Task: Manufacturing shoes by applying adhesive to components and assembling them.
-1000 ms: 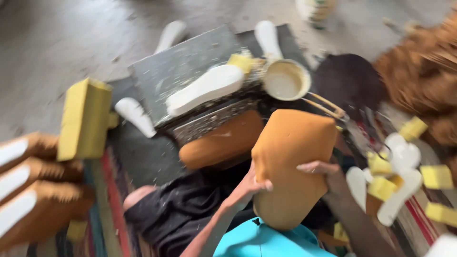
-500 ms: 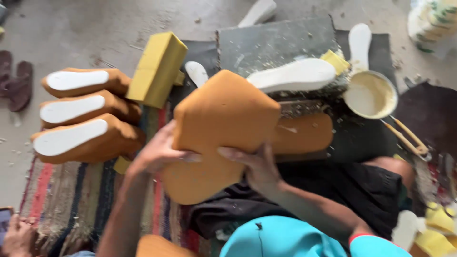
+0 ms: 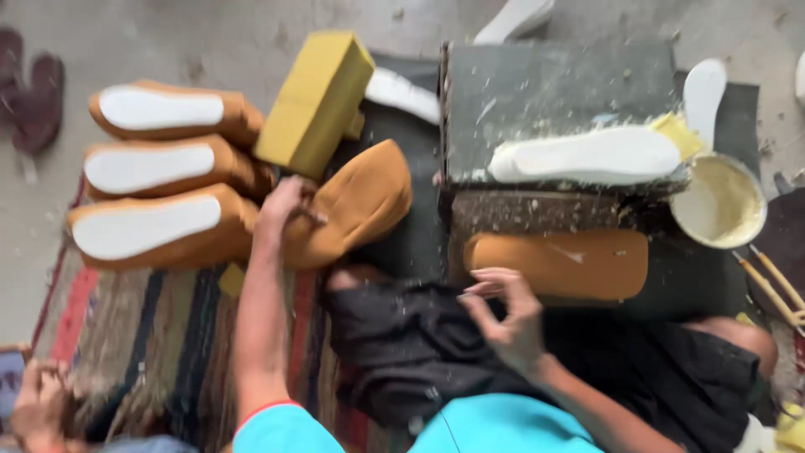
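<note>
My left hand (image 3: 281, 210) grips a tan suede shoe upper (image 3: 352, 201) and holds it down beside a row of three tan shoes with white soles (image 3: 159, 172). A yellow foam block (image 3: 317, 101) leans just above that hand. My right hand (image 3: 507, 315) hovers with loose, spread fingers over my dark-clothed lap (image 3: 436, 352), just below a tan upper (image 3: 558, 264) lying against the grey work block (image 3: 558, 92). A white sole (image 3: 587, 155) rests on that block.
A round pot of pale glue (image 3: 719, 201) stands right of the block, with thin sticks (image 3: 776, 285) beside it. A striped rug (image 3: 142, 344) covers the floor on the left. Dark sandals (image 3: 29, 92) lie far left. Another person's hand (image 3: 33, 403) shows at bottom left.
The tan upper held in both hands has swung left and down beside the stacked shoes. My right hand let go and dropped over my lap. The view panned left.
</note>
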